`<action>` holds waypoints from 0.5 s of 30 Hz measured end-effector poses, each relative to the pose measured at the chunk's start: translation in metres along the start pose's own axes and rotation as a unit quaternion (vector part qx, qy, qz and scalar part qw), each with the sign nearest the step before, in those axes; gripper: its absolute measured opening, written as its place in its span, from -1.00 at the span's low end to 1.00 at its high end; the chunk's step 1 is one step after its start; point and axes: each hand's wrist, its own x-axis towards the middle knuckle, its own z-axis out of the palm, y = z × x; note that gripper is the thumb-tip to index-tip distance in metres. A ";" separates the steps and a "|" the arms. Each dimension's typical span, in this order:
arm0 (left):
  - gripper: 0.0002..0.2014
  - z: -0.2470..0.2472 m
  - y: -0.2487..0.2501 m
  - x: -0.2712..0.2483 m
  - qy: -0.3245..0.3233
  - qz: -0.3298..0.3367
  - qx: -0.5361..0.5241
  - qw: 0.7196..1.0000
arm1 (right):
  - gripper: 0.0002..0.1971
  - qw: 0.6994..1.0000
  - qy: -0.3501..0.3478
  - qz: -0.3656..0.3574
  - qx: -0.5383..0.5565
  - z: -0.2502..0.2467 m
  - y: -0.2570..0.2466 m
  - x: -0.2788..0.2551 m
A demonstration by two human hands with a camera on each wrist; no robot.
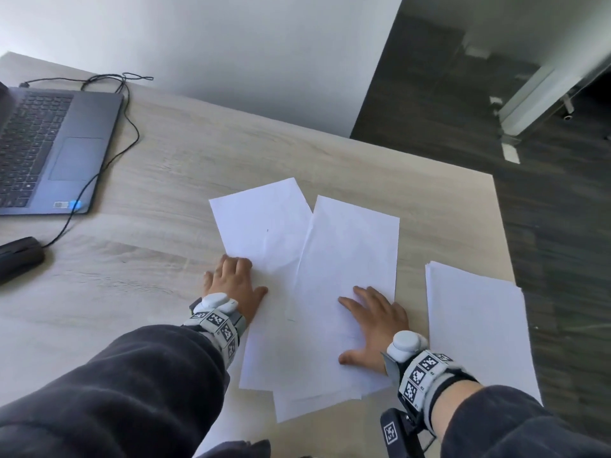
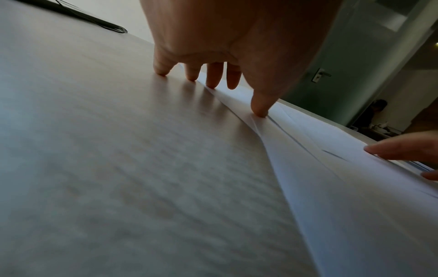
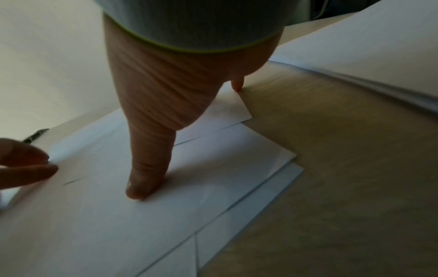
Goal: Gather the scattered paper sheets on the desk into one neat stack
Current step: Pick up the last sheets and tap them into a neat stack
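Several white paper sheets lie overlapped and askew in the middle of the desk: one angled sheet (image 1: 264, 226) at the back left, a long sheet (image 1: 350, 252) over it, others (image 1: 310, 401) sticking out near me. My left hand (image 1: 233, 282) lies flat with spread fingers at the pile's left edge; its thumb (image 2: 259, 110) presses the paper edge while the outer fingertips (image 2: 162, 72) touch bare wood. My right hand (image 1: 373, 320) rests flat on top of the pile, thumb (image 3: 140, 189) pressed on the top sheet (image 3: 99, 215). Neither hand grips anything.
A separate squared stack of paper (image 1: 476, 325) lies at the desk's right edge, seen also as the paper stack (image 3: 355, 46). An open laptop (image 1: 49, 143) with a black cable (image 1: 109, 160) sits at the back left, a dark object (image 1: 20, 259) left. The desk edge (image 1: 506, 242) drops to the floor.
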 end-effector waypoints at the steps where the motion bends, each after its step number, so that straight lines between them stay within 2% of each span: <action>1: -0.45 0.000 0.007 0.000 -0.003 0.001 -0.007 1.000 | 0.10 1.000 -0.001 -0.004 -0.006 0.002 0.004 -0.003; 4: -0.47 0.004 0.017 -0.003 -0.028 0.007 -0.011 1.000 | 0.06 1.000 0.007 -0.004 0.004 0.005 0.009 -0.005; 10: -0.22 0.009 0.021 -0.014 -0.080 0.044 0.002 0.996 | -0.13 0.998 0.038 0.009 0.041 0.002 0.012 0.002; 13: -0.24 0.008 0.024 -0.020 -0.097 0.065 0.014 0.993 | -0.20 0.997 0.064 0.006 0.047 0.001 0.016 0.003; 15: -0.30 0.008 0.027 -0.024 -0.103 0.071 0.019 0.992 | -0.27 0.996 0.075 -0.021 0.037 0.000 0.018 0.002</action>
